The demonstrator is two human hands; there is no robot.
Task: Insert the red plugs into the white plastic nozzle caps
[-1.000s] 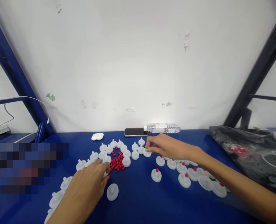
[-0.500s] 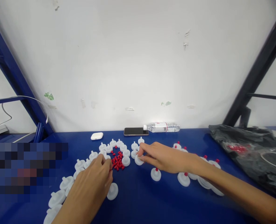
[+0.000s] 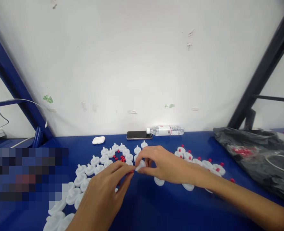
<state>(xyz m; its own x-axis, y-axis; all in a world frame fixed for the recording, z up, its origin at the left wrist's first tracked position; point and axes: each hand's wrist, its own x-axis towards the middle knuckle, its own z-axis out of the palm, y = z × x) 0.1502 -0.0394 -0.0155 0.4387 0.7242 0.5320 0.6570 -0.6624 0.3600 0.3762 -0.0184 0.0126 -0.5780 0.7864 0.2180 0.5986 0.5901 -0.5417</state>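
My left hand (image 3: 110, 184) pinches a small red cap (image 3: 131, 171) between thumb and fingertips. Just right of it, my right hand (image 3: 156, 160) grips a white disc-shaped piece (image 3: 141, 165), tilted so that its narrow end faces the red cap. The two ends are very close; whether they touch is too small to tell. Loose red caps (image 3: 123, 158) lie behind my left hand, partly hidden by it. Several white pieces without caps (image 3: 80, 180) spread to the left, and white pieces topped with red caps (image 3: 207, 164) stand on the right.
A phone (image 3: 139, 135), a clear bottle (image 3: 166, 130) and a white case (image 3: 98, 140) lie at the back of the blue table (image 3: 142, 208). A dark plastic bag (image 3: 233, 147) covers the right side, with a small bag of red pieces (image 3: 244, 151) on it.
My left hand has moved right from the red pile with a red cap. My right hand has lifted and tilted a white piece, and the two hands have come together.
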